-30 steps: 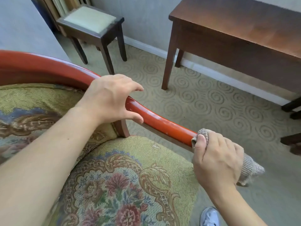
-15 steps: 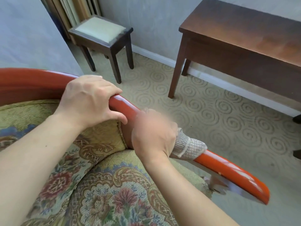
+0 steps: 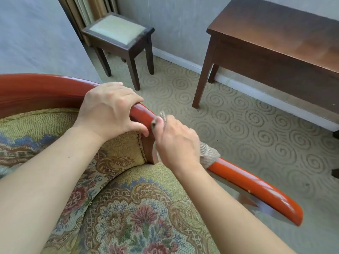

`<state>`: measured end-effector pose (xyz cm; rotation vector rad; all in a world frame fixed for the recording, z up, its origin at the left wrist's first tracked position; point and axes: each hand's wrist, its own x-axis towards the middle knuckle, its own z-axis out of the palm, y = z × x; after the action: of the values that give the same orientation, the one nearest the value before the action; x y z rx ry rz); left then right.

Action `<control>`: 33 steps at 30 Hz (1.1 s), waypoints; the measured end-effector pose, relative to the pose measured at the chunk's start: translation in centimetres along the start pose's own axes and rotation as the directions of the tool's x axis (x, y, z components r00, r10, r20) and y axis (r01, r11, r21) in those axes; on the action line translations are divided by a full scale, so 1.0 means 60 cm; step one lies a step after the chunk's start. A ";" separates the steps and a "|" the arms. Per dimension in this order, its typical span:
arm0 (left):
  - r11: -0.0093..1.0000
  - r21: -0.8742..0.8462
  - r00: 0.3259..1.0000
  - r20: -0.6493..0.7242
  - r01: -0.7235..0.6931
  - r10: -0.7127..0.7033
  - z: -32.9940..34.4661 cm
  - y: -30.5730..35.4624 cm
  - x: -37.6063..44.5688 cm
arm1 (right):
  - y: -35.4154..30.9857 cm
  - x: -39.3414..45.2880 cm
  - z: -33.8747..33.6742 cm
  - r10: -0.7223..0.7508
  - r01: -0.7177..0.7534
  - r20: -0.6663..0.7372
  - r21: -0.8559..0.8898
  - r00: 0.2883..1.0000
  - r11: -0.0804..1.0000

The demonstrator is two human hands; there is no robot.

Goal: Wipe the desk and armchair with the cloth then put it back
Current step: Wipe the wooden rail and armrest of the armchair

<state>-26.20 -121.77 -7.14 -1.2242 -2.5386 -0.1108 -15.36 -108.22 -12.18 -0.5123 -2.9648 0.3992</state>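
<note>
So the right hand (image 3: 177, 142), fingers wrapped around the knitted grey cloth (image 3: 209, 154), has slid up the glossy red-orange wooden armrest (image 3: 256, 184) of the floral upholstered armchair (image 3: 139, 208), ending just beside the left hand (image 3: 110, 110), which grips the rail. Armrest looks nearly covered; the dark wooden desk (image 3: 284, 33) sits well apart.

Bare forearms — no sleeves, unadorned hands (image 3: 111, 109)
</note>
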 end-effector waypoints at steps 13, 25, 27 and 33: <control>0.997 -0.083 0.998 0.065 0.002 0.004 -0.007 0.025 -0.003 | 0.163 -0.165 -0.044 0.279 -0.318 -0.191 -0.220 0.941 0.922; 0.984 -0.138 0.989 0.080 -0.112 0.124 0.053 0.134 -0.035 | 0.098 -0.074 -0.015 0.089 -0.088 0.001 -0.037 0.996 0.995; 0.981 -0.140 0.984 0.093 -0.136 0.149 0.058 0.160 -0.036 | 0.137 -0.109 -0.033 0.111 -0.111 -0.007 -0.062 0.994 0.992; 0.928 -0.232 0.949 0.052 -0.290 0.310 0.075 0.265 -0.041 | 0.257 -0.220 -0.081 0.196 -0.191 0.029 -0.132 0.980 0.973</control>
<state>-13.60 -112.70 -13.25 -1.7265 -2.4248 -0.2812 2.61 -97.60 -12.53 -0.8217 -3.0044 0.2383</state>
